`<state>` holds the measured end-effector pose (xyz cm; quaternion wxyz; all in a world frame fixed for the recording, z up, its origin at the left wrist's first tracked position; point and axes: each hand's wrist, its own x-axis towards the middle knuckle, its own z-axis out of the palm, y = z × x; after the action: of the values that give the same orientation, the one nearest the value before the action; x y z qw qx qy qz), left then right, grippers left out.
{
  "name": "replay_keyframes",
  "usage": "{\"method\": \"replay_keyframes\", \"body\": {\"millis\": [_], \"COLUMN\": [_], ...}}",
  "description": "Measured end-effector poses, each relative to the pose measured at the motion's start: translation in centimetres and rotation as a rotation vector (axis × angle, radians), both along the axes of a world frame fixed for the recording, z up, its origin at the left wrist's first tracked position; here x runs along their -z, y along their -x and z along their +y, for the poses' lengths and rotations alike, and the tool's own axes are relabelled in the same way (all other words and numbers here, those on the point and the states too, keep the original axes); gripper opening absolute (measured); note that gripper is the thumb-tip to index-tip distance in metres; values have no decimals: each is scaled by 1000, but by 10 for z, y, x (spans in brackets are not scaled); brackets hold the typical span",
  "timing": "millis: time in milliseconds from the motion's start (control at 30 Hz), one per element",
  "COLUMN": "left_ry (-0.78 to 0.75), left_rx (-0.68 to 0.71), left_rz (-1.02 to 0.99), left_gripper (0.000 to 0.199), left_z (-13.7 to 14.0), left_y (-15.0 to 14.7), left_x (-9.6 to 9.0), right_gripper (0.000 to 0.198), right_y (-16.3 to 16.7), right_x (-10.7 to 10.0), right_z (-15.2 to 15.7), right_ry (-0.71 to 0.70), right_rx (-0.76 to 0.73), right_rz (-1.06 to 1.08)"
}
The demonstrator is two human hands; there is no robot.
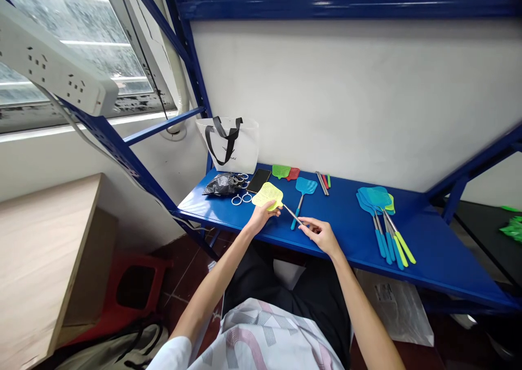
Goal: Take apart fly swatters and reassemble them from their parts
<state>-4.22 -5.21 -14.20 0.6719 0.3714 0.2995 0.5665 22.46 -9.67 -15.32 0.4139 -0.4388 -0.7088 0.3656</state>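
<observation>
My left hand point(261, 215) grips the yellow fly swatter point(267, 194) by its perforated head, near the neck. The fingers of my right hand point(321, 234) are closed on the far end of its metal rod point(292, 213); no coloured grip shows there. Just beyond the rod, a blue fly swatter point(305, 186) with a blue grip lies on the blue table point(346, 218). A green swatter head point(280, 171) and a red swatter head point(293, 173) lie behind my left hand. Farther right is a pile of blue and yellow swatters point(374, 197).
Metal rods with red and green grips point(322, 183) lie near the wall. At the left are a phone point(259, 180), white rings point(247, 197), a black plastic bag point(222, 184) and a white tote bag point(244, 147). Blue frame posts and a power strip point(61, 60) stand left.
</observation>
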Motion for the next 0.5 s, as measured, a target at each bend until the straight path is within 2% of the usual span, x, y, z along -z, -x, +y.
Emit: {"method": "replay_keyframes", "body": {"millis": [233,500], "left_ry": [-82,-177], "left_rx": [4,-37], "left_rz": [114,169], "left_gripper": [50,47], "left_z": [3,1], "left_y": [0,-3], "left_x": [8,14], "right_gripper": [39,34], "right_y": [2,3], "right_x": [2,-1], "right_z": [0,-3], "right_ry": [-120,-149], "right_rx": [19,-15], "right_rz": [-80,-92]}}
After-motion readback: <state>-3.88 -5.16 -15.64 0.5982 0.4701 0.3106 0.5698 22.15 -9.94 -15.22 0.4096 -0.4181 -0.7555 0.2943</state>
